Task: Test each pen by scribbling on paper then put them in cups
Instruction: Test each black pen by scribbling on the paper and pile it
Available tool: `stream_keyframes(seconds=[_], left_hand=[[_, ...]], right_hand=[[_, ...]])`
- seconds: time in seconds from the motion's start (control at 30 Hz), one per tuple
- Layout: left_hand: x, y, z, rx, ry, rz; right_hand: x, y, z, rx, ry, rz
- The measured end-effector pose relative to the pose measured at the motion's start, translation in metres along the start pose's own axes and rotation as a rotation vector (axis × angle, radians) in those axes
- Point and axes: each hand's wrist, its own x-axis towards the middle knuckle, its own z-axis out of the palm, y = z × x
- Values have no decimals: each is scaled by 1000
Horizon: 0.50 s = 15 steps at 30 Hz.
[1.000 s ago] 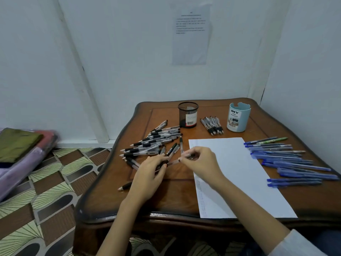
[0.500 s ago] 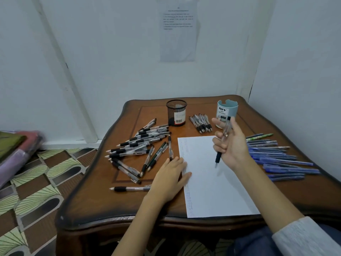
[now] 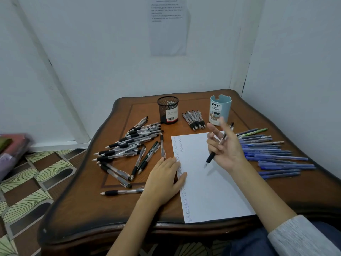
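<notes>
From my remote seat, starting at the left of the frame: the heap of black pens (image 3: pixel 132 143) lies loose on the table (image 3: pixel 92 206), left of centre. I take these as the untested stock, fanned out so one can be picked without digging. A single stray pen (image 3: pixel 121 192) lies just beside the left wrist.

The left hand (image 3: pixel 164 179) rests flat, fingers straight, holding nothing. Its fingertips press the left edge of the paper (image 3: pixel 212 182), which I judge is there to stop the sheet from sliding during scribbling. Faint rows of test marks (image 3: pixel 184 196) run down that same margin.

Above, at the upper middle, the mesh cup (image 3: pixel 168 112) stands upright, and I see no pens rising from it. A small tidy bundle of pens (image 3: pixel 194 120) lies between it and the blue cup (image 3: pixel 220 109).

Right of centre, the right hand (image 3: pixel 226 148) hovers above the sheet, fingers mostly spread, with the pen in hand (image 3: pixel 210 159) caught loosely between them, tip down and not yet touching the paper. The grip looks unsettled to me; I would seat it properly before writing. I cannot tell exactly which fingers pinch it.

Far right, the blue pens (image 3: pixel 273 154) lie in rough parallel rows, a sorted batch by the look of it.
</notes>
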Motion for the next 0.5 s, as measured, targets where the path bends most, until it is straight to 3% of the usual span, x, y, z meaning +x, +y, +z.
stream_keyframes(seconds=[0.2, 0.5], left_hand=[[0, 1, 1, -39, 43, 18], [2, -1, -2, -43, 34, 25]], right_hand=[[10, 6, -4, -13, -82, 134], [13, 7, -3, 29, -70, 171]])
